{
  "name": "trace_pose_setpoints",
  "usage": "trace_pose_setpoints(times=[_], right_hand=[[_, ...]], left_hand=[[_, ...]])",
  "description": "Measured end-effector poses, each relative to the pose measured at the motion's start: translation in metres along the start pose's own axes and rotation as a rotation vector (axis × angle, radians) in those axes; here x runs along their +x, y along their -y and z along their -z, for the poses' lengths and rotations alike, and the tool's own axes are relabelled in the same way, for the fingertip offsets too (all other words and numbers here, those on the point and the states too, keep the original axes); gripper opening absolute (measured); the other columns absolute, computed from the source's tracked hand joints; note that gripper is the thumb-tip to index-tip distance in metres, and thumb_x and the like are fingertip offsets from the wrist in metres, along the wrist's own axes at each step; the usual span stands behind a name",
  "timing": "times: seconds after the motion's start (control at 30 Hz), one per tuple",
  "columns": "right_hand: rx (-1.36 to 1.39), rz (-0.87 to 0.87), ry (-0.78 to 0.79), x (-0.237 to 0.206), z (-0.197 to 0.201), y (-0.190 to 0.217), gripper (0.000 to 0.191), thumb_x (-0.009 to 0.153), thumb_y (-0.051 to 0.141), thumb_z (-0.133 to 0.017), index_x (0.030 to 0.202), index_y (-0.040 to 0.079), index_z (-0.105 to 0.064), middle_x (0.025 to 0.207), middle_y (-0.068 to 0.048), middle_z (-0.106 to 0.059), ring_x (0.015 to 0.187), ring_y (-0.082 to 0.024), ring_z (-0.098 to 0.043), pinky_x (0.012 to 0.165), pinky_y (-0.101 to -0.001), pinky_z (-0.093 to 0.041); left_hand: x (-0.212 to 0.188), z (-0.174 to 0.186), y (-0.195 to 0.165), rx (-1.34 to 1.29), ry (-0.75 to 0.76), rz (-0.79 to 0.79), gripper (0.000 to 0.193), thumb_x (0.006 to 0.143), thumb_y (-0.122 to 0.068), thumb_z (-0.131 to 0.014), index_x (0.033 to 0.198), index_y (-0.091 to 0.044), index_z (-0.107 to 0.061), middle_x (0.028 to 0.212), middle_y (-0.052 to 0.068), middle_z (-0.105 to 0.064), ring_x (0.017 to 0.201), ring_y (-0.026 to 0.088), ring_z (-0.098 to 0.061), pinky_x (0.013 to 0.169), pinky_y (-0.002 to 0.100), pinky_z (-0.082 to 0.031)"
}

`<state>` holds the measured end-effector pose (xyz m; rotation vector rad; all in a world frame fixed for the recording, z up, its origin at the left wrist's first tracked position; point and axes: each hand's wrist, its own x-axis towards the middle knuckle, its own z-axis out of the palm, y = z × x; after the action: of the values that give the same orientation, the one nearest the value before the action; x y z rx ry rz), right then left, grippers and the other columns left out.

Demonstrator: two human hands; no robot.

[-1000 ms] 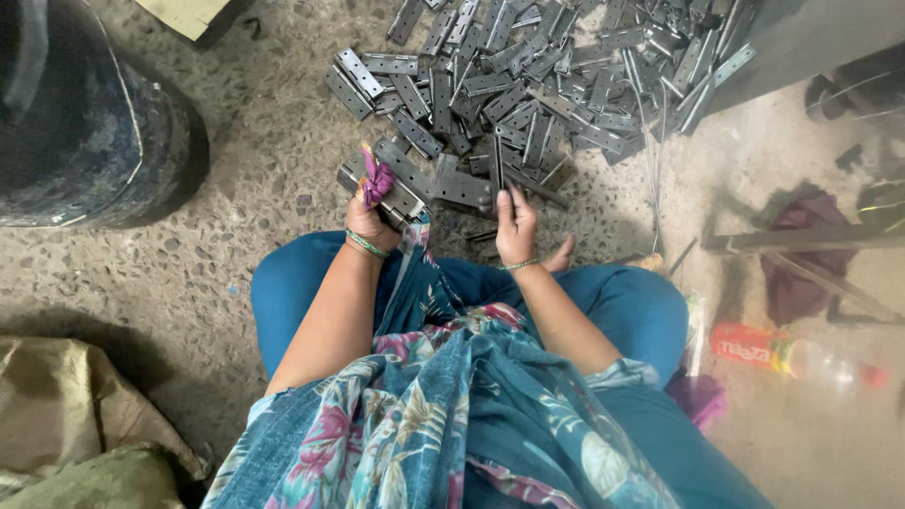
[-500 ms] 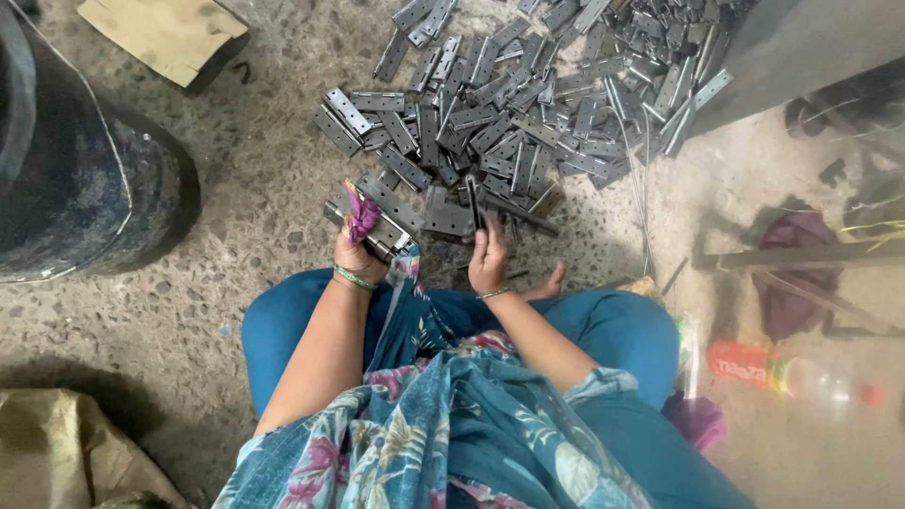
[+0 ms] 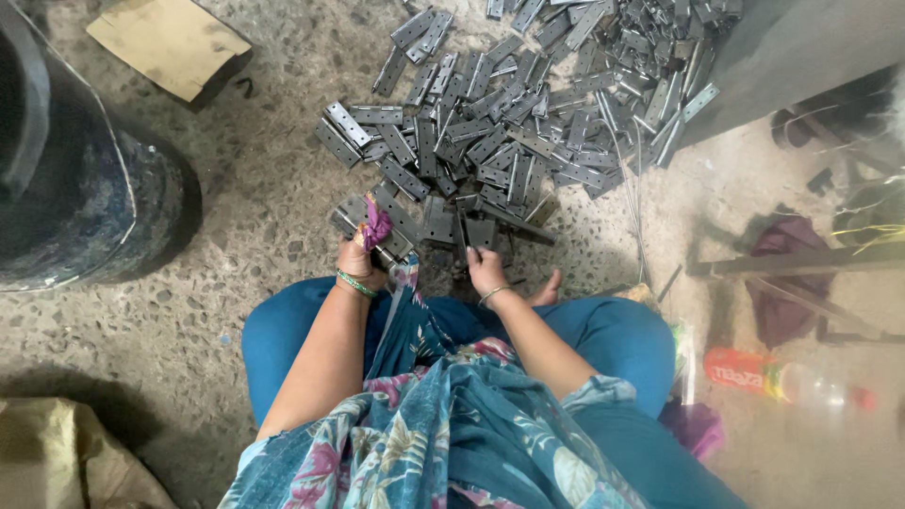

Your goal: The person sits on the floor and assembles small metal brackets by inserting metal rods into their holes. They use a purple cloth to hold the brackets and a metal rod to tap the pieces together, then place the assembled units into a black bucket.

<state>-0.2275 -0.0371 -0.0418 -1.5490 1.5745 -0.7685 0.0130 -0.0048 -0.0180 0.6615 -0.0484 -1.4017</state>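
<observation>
I sit on a speckled floor with a large heap of grey metal hinges (image 3: 528,123) spread in front of my knees. My left hand (image 3: 361,256), with purple cloth wrapped on a finger and a green bangle at the wrist, grips a stack of hinges (image 3: 370,219) at the heap's near edge. My right hand (image 3: 485,269), wearing a thin bangle, reaches to a hinge (image 3: 479,233) lying at the near edge and pinches it; the fingertips are partly hidden. My blue trousers and floral tunic fill the lower view.
A big dark drum (image 3: 80,170) stands at the left. A flat cardboard piece (image 3: 170,42) lies at the top left, a sack (image 3: 57,462) at the bottom left. Right side: a metal frame (image 3: 801,264), purple cloth (image 3: 787,245), a plastic bottle (image 3: 782,377) and thin rods (image 3: 633,207).
The view has tilted so the heap sits lower in frame. My right hand moved forward from my lap to the near hinges. My left hand keeps its stack.
</observation>
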Motion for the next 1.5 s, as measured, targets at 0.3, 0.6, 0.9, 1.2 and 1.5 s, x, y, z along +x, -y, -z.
trace_pose_setpoints(times=[0.3, 0.6, 0.9, 1.2, 1.5], right_hand=[[-0.121, 0.343, 0.135, -0.009, 0.034, 0.07, 0.027, 0.104, 0.017, -0.059, 0.121, -0.003, -0.067, 0.093, -0.023, -0.067, 0.086, -0.038, -0.063, 0.076, -0.0453, -0.051], [-0.429, 0.712, 0.208, -0.025, 0.034, 0.14, 0.033, 0.102, 0.012, -0.061, 0.13, -0.005, -0.062, 0.11, -0.028, -0.064, 0.098, -0.048, -0.064, 0.084, -0.0479, -0.054], [-0.502, 0.791, 0.072, -0.024, 0.026, 0.125, 0.029, 0.095, 0.006, -0.059, 0.123, -0.003, -0.06, 0.106, -0.026, -0.064, 0.098, -0.046, -0.064, 0.085, -0.05, -0.053], [-0.457, 0.554, -0.116, -0.026, 0.03, 0.135, 0.007, 0.1, 0.012, -0.063, 0.098, 0.005, -0.063, 0.082, -0.021, -0.067, 0.08, -0.046, -0.066, 0.068, -0.0532, -0.05], [-0.522, 0.812, -0.045, -0.041, 0.033, 0.159, 0.03, 0.091, 0.0, -0.064, 0.121, -0.001, -0.061, 0.106, -0.02, -0.065, 0.099, -0.04, -0.063, 0.085, -0.0465, -0.053]], left_hand=[[0.002, -0.013, 0.006, 0.082, 0.157, -0.064, 0.048, 0.08, -0.006, -0.09, 0.121, 0.001, -0.067, 0.106, 0.009, -0.073, 0.094, 0.024, -0.071, 0.085, 0.043, -0.059], [-0.002, -0.013, 0.01, 0.04, 0.214, -0.073, 0.052, 0.078, -0.01, -0.088, 0.123, -0.003, -0.063, 0.105, 0.01, -0.074, 0.089, 0.024, -0.074, 0.079, 0.044, -0.063], [0.005, -0.011, 0.017, 0.049, 0.163, -0.142, 0.044, 0.079, -0.011, -0.087, 0.117, 0.0, -0.067, 0.099, 0.007, -0.074, 0.082, 0.022, -0.072, 0.074, 0.042, -0.062], [0.012, -0.016, 0.026, 0.056, 0.137, -0.241, 0.055, 0.072, -0.002, -0.085, 0.123, -0.006, -0.062, 0.103, 0.005, -0.073, 0.086, 0.019, -0.072, 0.077, 0.037, -0.062], [0.003, -0.018, 0.017, -0.001, 0.145, -0.025, 0.054, 0.077, -0.007, -0.085, 0.125, -0.001, -0.061, 0.103, 0.009, -0.073, 0.085, 0.024, -0.074, 0.077, 0.045, -0.063]])
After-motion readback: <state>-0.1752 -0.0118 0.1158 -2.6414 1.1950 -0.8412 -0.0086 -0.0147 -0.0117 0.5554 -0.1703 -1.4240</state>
